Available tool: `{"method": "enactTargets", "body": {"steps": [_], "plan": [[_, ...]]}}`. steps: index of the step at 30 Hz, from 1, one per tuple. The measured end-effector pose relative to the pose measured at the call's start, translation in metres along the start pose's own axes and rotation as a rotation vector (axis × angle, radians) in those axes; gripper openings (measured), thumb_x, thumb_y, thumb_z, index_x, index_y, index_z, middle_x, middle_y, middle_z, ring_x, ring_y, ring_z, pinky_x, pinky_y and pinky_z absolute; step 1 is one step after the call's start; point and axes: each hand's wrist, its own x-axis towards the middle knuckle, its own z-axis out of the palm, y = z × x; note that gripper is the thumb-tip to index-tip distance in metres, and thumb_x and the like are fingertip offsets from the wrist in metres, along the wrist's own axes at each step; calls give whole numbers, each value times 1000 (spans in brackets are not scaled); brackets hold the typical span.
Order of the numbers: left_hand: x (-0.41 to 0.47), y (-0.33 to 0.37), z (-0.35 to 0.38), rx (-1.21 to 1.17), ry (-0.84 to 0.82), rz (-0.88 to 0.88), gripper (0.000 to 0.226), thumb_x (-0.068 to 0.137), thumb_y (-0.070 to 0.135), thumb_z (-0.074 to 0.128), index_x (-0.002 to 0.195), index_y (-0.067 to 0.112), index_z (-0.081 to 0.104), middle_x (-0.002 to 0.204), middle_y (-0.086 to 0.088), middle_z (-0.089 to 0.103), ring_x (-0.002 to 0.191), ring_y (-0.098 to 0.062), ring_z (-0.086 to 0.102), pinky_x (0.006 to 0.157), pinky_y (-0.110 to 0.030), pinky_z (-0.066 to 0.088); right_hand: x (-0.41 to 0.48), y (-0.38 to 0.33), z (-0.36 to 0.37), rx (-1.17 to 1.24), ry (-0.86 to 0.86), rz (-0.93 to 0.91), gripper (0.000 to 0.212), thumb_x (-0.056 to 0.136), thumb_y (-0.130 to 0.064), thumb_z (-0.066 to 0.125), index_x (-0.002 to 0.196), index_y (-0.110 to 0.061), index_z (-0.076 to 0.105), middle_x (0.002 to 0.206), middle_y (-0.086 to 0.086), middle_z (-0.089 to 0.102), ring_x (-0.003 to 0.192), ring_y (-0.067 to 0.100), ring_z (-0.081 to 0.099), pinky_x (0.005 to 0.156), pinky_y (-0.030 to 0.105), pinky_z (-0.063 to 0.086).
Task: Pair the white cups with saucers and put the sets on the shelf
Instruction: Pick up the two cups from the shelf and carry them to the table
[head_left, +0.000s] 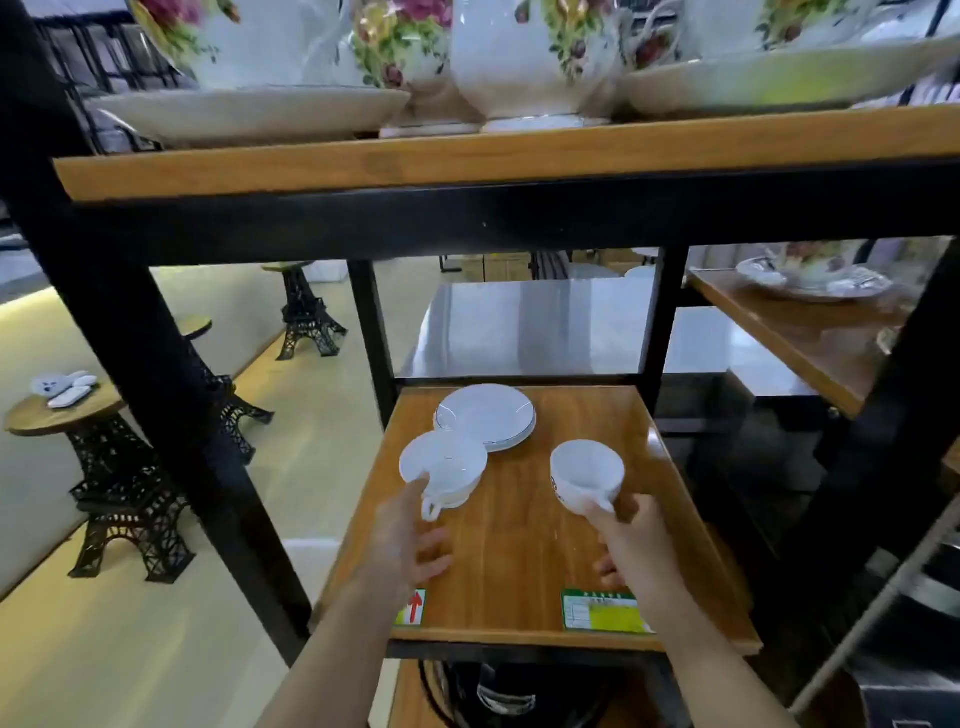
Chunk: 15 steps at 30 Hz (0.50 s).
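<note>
A small wooden shelf (519, 551) holds a stack of white saucers (485, 415) at its back left. In front of the stack stand stacked white cups (444, 465), handles pointing toward me. My left hand (410, 540) touches the rim and handle of the top cup with thumb and forefinger. To the right, a single white cup (587, 473) with a small dark mark on its side is held by its handle in my right hand (631, 535), slightly tilted above the shelf board.
A wooden shelf above (467, 156) carries floral china teapots and plates. Black metal posts (374, 332) frame the shelf. Green labels (602, 610) sit at the front edge. Eiffel-tower stools (124, 499) stand on the floor at left. Another shelf with floral china (810, 275) lies at right.
</note>
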Motion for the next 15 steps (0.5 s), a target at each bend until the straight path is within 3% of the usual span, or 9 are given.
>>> {"method": "enactTargets", "body": {"steps": [2,6,11,15], "plan": [[9,-2,2,-50,-10,-60,63,87,33,62,141,17,36,136,-17,48,117,-34,54,92,-52,49,5,0,-1,40,-28,38,48,90,-36,58,130,-14,41,95,7,61,72,20,64,55,28,51],[20,-7,3,-30,-32,-103,46,89,23,62,130,8,46,106,-17,59,103,-31,59,82,-49,52,5,-1,-4,257,-224,208,31,92,-32,56,108,-5,57,90,15,66,67,24,63,50,30,52],[27,-8,3,9,13,-67,23,92,22,58,106,5,54,121,-19,57,107,-29,58,85,-46,53,3,-5,-5,468,-310,335,24,90,-27,59,91,-3,59,90,15,65,77,24,63,54,31,51],[26,-6,0,-180,-62,-109,47,93,21,55,136,14,36,106,-20,58,106,-31,58,92,-45,49,6,-9,-11,586,-373,424,21,88,-23,61,77,-8,51,79,11,57,71,20,59,50,26,48]]}}
